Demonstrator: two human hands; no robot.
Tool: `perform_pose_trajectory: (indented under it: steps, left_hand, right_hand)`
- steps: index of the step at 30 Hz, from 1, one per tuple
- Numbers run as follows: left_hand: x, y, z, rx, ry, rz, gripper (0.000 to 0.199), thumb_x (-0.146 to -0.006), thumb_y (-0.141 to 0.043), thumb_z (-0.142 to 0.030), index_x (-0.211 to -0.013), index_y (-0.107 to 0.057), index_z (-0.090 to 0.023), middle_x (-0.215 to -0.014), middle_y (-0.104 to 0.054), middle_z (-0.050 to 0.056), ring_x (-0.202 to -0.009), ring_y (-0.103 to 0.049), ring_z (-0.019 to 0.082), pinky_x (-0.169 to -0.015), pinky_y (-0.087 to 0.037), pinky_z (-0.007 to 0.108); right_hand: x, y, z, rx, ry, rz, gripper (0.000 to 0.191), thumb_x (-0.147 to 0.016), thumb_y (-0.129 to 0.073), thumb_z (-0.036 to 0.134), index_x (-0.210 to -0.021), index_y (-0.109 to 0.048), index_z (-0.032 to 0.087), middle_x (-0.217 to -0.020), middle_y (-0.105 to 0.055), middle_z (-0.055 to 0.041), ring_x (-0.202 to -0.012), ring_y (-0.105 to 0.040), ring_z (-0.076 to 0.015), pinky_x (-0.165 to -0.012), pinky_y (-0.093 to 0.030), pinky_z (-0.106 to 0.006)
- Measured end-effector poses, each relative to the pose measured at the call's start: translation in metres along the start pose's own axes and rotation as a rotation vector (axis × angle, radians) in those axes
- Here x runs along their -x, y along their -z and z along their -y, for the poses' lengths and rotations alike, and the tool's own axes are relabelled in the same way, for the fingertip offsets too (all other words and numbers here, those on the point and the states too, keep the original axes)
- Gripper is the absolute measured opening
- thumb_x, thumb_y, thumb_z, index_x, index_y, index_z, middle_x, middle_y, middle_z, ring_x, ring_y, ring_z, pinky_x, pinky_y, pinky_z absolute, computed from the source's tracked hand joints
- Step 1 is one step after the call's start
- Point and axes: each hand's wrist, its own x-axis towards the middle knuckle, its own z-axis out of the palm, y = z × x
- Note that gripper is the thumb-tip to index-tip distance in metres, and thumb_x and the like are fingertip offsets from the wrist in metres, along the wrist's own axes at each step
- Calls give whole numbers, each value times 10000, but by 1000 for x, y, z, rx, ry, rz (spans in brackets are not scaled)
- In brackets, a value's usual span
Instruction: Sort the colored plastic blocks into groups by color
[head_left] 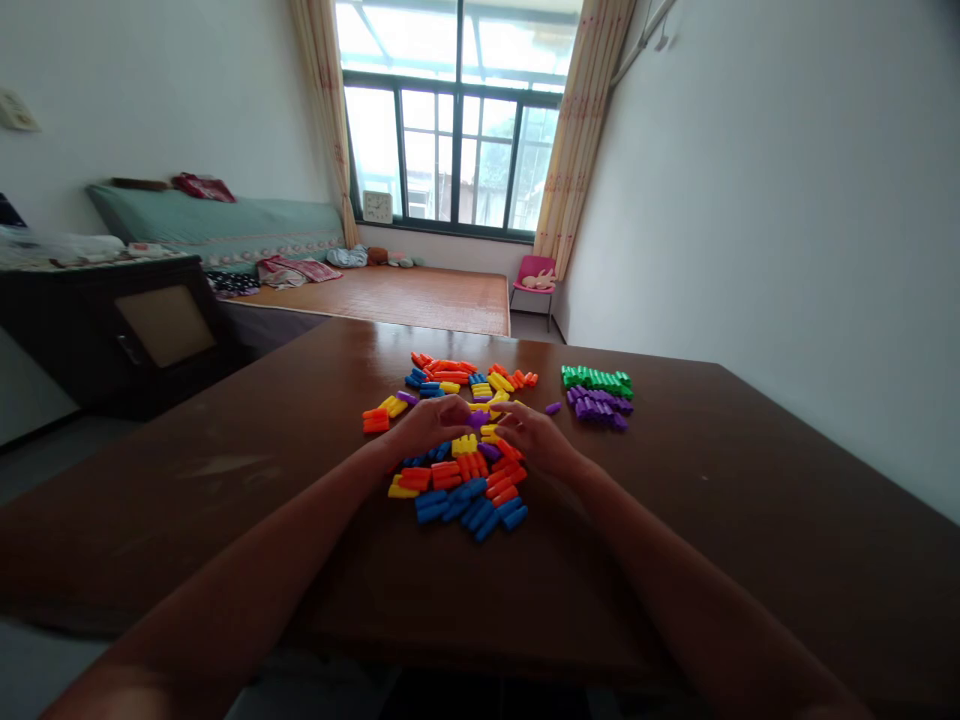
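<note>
The purple piece [478, 419] is sitting between the fingertips of the left hand [430, 422] and the right hand [534, 430], amid the pieces on the desk [675, 520].

Yellow pieces [465, 445] are lying just on the near side of the purple piece, so a low knuckle could be nudging them askew. Orange pieces [472, 466] and blue pieces [480, 512] are lying nearer the person than the purple piece, and a sagging wrist could be scattering them. A weak or uneven grip might be letting the purple piece slip. Green pieces [596, 379] are standing in a row well to its right (far enough, probably, to be safe from a stray finger).

Both arms are reaching forward and slanting inward. The left hand is hovering left of the purple piece, its fingers bending towards it; the right hand is mirroring it on the right, fingers curving. Whether either hand is pinching the purple piece, I cannot tell at this size.
</note>
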Motion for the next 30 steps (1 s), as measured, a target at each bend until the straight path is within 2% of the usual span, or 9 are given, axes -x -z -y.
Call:
perform_pose_trajectory:
  steps: [3,6,9,13,15,17,21,28,30]
  left_hand:
    - [1,-5,-3,-25,-8,18,288,-763,-713,-413,-858,-593,-170,-833,-676,23,-778,-645,165,-697,-538,280]
    - [1,-3,-7,-80,-16,36,278,-774,-698,-426,-868,-620,-177,-851,-686,23,-784,-651,167,-696,-539,277]
    - [1,6,-9,-149,-30,-13,274,-830,-630,-441,-922,-657,-184,-902,-697,26,-825,-654,167,-709,-535,263]
    - [0,20,-2,-206,-26,-133,304,-869,-574,-446,-986,-680,-187,-953,-719,31,-856,-664,170,-729,-536,253]
    - [-1,25,4,-200,-21,-165,325,-868,-572,-461,-1002,-685,-188,-970,-729,37,-868,-673,176,-741,-542,254]
    - [-1,28,10,-201,-18,-171,338,-863,-574,-476,-1007,-689,-193,-984,-736,41,-885,-679,184,-753,-548,256]
    - [0,31,14,-205,-16,-160,356,-860,-569,-494,-1008,-694,-195,-979,-743,46,-911,-686,198,-774,-554,266]
    - [1,37,20,-236,0,-208,376,-858,-561,-502,-1000,-702,-184,-969,-742,54,-878,-691,197,-760,-551,262]
    - [1,38,25,-272,-4,-216,367,-867,-546,-494,-1004,-704,-192,-962,-742,50,-860,-692,192,-756,-548,259]
  right_hand:
    - [1,-22,13,-26,93,20,306,-895,-542,352,-1182,-615,272,-1071,-675,-43,-979,-628,-182,-875,-502,-326]
    - [-3,-14,7,-8,101,-18,264,-911,-519,343,-1140,-628,272,-1110,-674,-41,-1020,-618,-188,-931,-478,-345]
    - [-4,26,-26,16,-43,-194,340,-900,-516,373,-1202,-564,224,-1107,-672,-77,-973,-630,-197,-878,-503,-355]
    - [15,109,-98,172,-355,-570,365,-839,-556,400,-1118,-566,164,-978,-692,-104,-853,-641,-210,-806,-518,-370]
    - [30,142,-130,237,-498,-648,278,-822,-542,350,-1020,-613,169,-926,-702,-91,-827,-643,-206,-785,-519,-356]
    - [44,160,-152,265,-615,-645,223,-806,-531,303,-950,-647,177,-862,-709,-73,-786,-646,-195,-752,-518,-331]
    - [54,159,-166,300,-688,-583,179,-757,-594,289,-874,-676,180,-827,-718,-64,-764,-655,-186,-740,-503,-302]
    - [57,145,-165,454,-731,-528,250,-799,-575,394,-850,-686,175,-849,-716,-87,-784,-643,-204,-718,-458,-300]
    - [54,148,-158,516,-701,-581,278,-829,-530,396,-860,-684,166,-854,-708,-104,-782,-630,-211,-716,-451,-309]
